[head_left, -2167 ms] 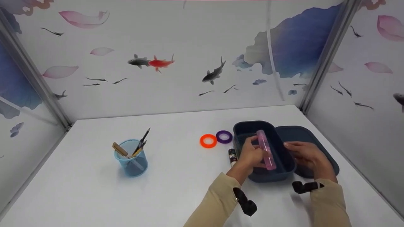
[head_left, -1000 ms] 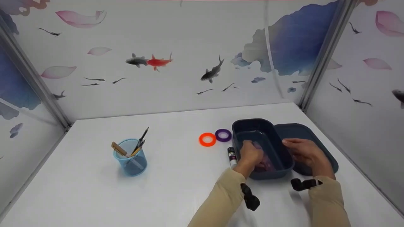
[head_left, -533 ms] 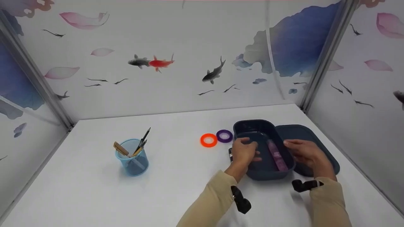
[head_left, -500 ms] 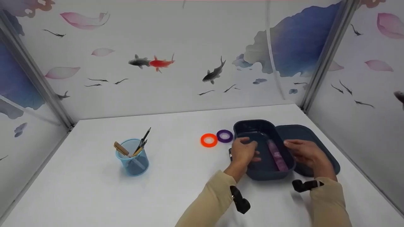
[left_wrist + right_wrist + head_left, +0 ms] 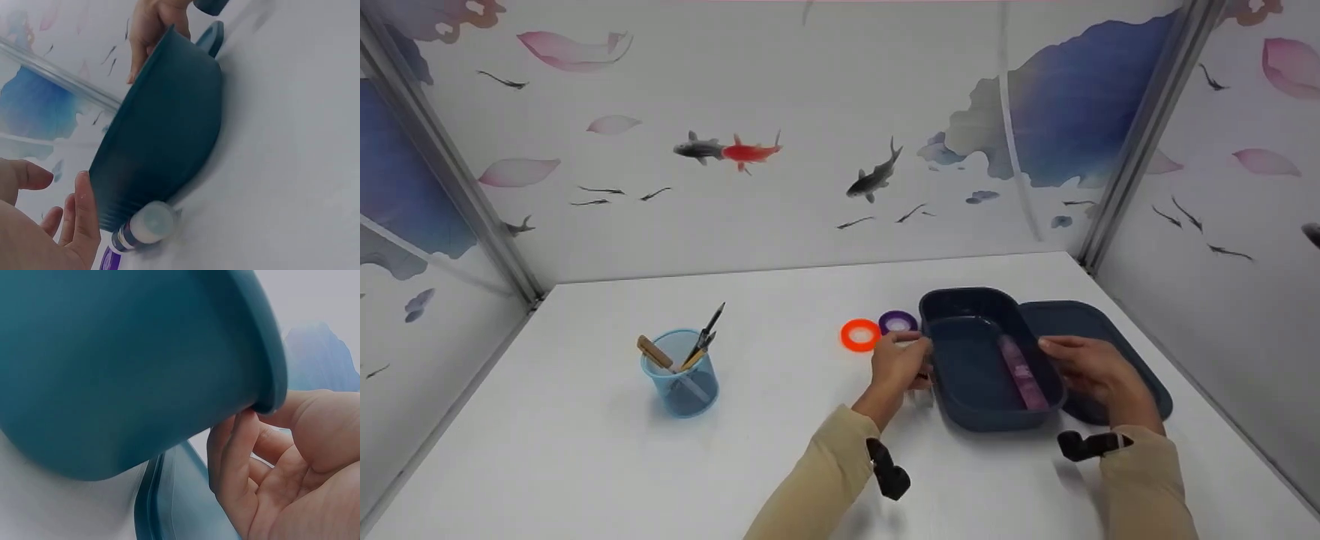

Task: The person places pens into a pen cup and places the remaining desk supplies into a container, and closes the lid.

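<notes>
A dark blue rectangular box (image 5: 971, 375) stands open-topped, and a pink translucent tube (image 5: 1022, 375) lies inside along its right wall. My right hand (image 5: 1095, 371) pinches the box's right rim, thumb over the edge and fingers outside, as the right wrist view shows. At the box's left side is my left hand (image 5: 896, 367), its fingers apart and holding nothing. Close to those fingertips, a white and dark glue stick (image 5: 149, 225) lies against the box in the left wrist view; from the head view the hand mostly covers it.
The box's flat lid (image 5: 1072, 315) lies to its right, partly under the right hand. Behind the left hand are an orange ring (image 5: 846, 335) and a purple ring (image 5: 883, 322). A light blue cup (image 5: 686, 394) with pens and a wooden-handled tool stands further left.
My left hand laid the pink tube in the box and let it go, then moved left out over the box's left rim. The right hand stays at the right rim.
</notes>
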### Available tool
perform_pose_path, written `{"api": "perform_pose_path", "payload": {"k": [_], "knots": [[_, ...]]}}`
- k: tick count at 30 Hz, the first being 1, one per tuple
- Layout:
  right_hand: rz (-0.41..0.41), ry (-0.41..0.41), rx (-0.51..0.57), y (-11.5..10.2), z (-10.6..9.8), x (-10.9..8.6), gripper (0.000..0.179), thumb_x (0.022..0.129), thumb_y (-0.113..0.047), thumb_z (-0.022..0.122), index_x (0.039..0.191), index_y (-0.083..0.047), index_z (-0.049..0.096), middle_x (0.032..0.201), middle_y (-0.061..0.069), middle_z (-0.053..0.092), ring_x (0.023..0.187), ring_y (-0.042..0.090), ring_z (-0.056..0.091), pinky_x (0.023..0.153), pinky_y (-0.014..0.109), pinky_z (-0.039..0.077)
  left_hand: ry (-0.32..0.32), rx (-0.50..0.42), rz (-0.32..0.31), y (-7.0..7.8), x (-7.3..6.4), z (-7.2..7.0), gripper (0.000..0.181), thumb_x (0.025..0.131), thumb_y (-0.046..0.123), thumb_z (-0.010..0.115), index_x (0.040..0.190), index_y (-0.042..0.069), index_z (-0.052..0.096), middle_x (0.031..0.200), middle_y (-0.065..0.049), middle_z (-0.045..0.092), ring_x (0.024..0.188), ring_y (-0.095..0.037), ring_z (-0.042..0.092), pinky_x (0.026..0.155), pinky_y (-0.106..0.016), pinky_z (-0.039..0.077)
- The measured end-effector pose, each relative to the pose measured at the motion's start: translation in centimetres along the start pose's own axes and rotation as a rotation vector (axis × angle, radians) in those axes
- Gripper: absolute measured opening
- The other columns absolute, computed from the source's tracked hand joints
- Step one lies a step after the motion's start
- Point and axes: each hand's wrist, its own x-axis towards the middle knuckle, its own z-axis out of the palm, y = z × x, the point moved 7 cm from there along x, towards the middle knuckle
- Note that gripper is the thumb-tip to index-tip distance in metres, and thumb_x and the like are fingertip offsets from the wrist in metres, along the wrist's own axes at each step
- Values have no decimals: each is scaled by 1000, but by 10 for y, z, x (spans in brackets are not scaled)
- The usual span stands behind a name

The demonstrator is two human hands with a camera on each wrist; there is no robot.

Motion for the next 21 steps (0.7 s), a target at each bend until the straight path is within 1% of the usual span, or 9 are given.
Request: {"api": "perform_pose_path", "payload": {"k": [2, 5, 9, 12, 14, 16, 19, 21], "knots": [[3, 7, 17, 1, 0, 0, 61, 89, -40, 75, 140, -12, 59, 90, -21, 66, 87, -1, 65, 78, 21, 58, 11, 37, 20, -3, 5, -6, 29, 92, 21, 64, 118, 9, 64, 85, -12, 71, 63, -18, 67, 51, -25, 59], [2, 6, 13, 2, 0, 0, 65, 88, -40, 75, 143, -10, 56, 91, -21, 66, 87, -1, 65, 79, 20, 58, 37, 93, 53, -7, 12, -14, 31, 92, 20, 64, 120, 6, 63, 91, -12, 72, 67, -18, 68, 53, -26, 60], [1, -1, 11, 3, -1, 1, 66, 88, -41, 76, 142, -10, 56, 92, -21, 67, 89, 0, 65, 80, 20, 58, 51, 154, 74, -11, 18, -20, 35, 89, 18, 65, 121, 5, 62, 87, -8, 69, 69, -15, 64, 56, -29, 62], [1, -6, 27, 3, -2, 0, 59, 88, -40, 76, 138, -12, 61, 92, -20, 68, 88, 1, 66, 79, 21, 59, 33, 191, 82, -15, 20, -19, 39, 87, 19, 67, 123, 6, 61, 85, -7, 66, 68, -14, 61, 54, -31, 62], [0, -13, 40, 3, -2, 0, 54, 89, -39, 75, 135, -14, 63, 91, -19, 68, 88, 2, 67, 79, 22, 59, 22, 223, 89, -17, 20, -16, 41, 87, 23, 69, 124, 6, 60, 87, -8, 66, 71, -14, 62, 54, -32, 62], [-3, -16, 47, 3, -1, 0, 52, 89, -38, 75, 133, -15, 64, 91, -19, 68, 88, 2, 67, 79, 22, 59, 14, 255, 98, -17, 19, -14, 45, 88, 28, 71, 125, 7, 59, 94, -9, 68, 77, -15, 65, 54, -32, 62], [-2, -17, 39, 2, 0, 1, 56, 89, -40, 75, 136, -13, 62, 94, -19, 68, 90, 2, 66, 80, 23, 59, 9, 292, 103, -16, 18, -11, 49, 89, 33, 73, 128, 7, 57, 102, -10, 69, 85, -16, 67, 56, -32, 62], [1, -15, 24, 2, 1, 2, 62, 88, -41, 75, 140, -10, 58, 96, -18, 67, 91, 3, 66, 81, 23, 58, 9, 309, 98, -16, 18, -10, 50, 89, 32, 72, 129, 7, 56, 103, -11, 68, 86, -18, 67, 57, -32, 62]]}}
